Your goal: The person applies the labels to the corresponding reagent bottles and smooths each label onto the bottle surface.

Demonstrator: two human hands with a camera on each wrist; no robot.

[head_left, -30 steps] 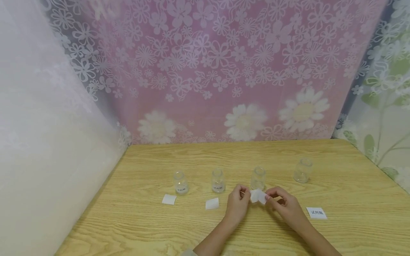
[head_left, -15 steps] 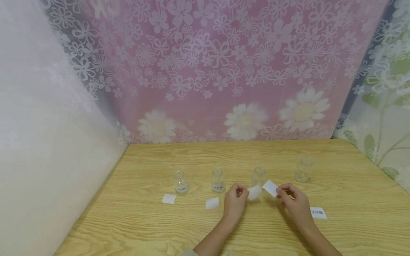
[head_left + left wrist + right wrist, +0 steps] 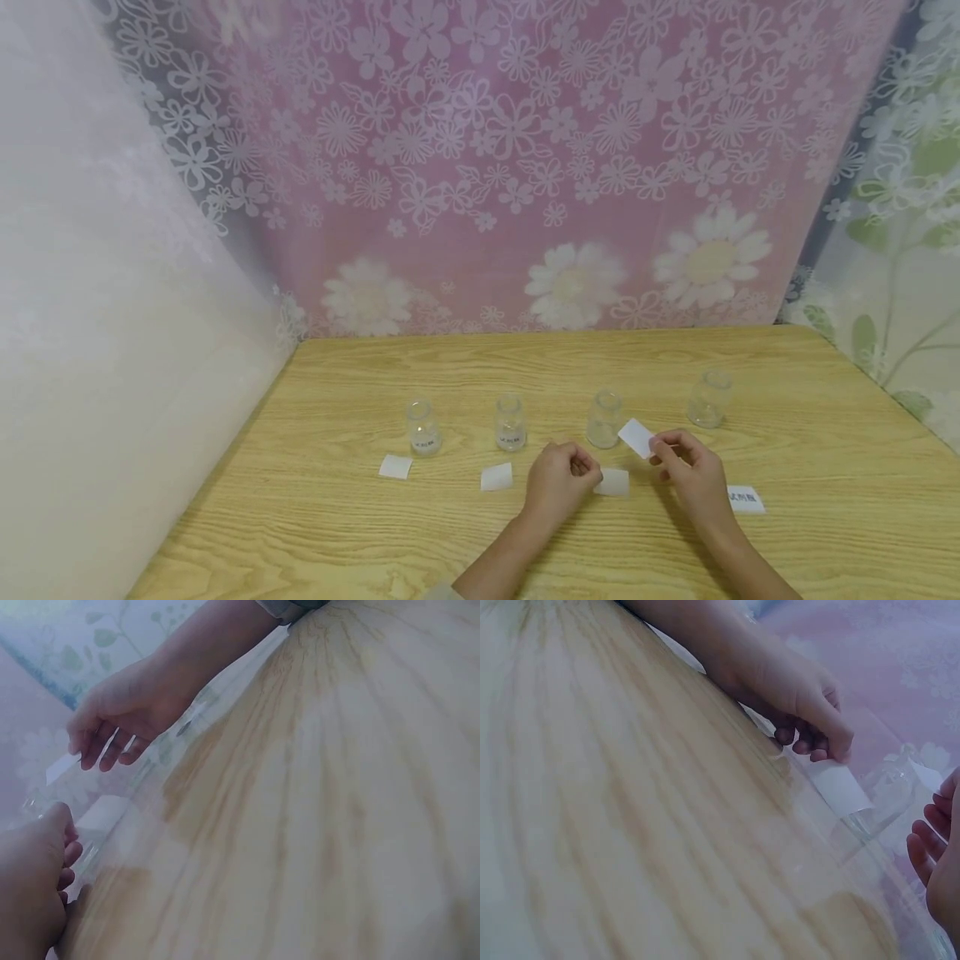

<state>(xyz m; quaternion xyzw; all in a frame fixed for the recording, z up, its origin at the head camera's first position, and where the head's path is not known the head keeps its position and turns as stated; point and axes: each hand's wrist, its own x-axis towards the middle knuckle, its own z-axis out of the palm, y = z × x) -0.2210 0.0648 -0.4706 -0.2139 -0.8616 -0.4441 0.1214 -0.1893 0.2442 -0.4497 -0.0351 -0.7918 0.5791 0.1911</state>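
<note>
My right hand (image 3: 693,471) pinches a small white sticker label (image 3: 636,437) by its edge, blank side towards the head camera. In the head view it hangs just right of a clear glass bottle (image 3: 603,427) that bears no visible label. My left hand (image 3: 558,481) is low over the table in front of that bottle, pinching a white slip of paper (image 3: 615,482) at its left end. The right wrist view shows this slip (image 3: 841,787) under the left thumb and fingers. In the left wrist view the sticker label (image 3: 61,768) tilts down from the right fingertips.
Two glass bottles (image 3: 425,432) (image 3: 511,427) with printed labels stand at left; another plain bottle (image 3: 709,402) is at far right. White slips (image 3: 395,467) (image 3: 497,477) lie before the left pair. A printed label (image 3: 747,499) lies right of my right forearm.
The sticker label and the slip, joined a second ago, have come apart. The right hand moved right and slightly up with the label; the left lowered the slip towards the table.
</note>
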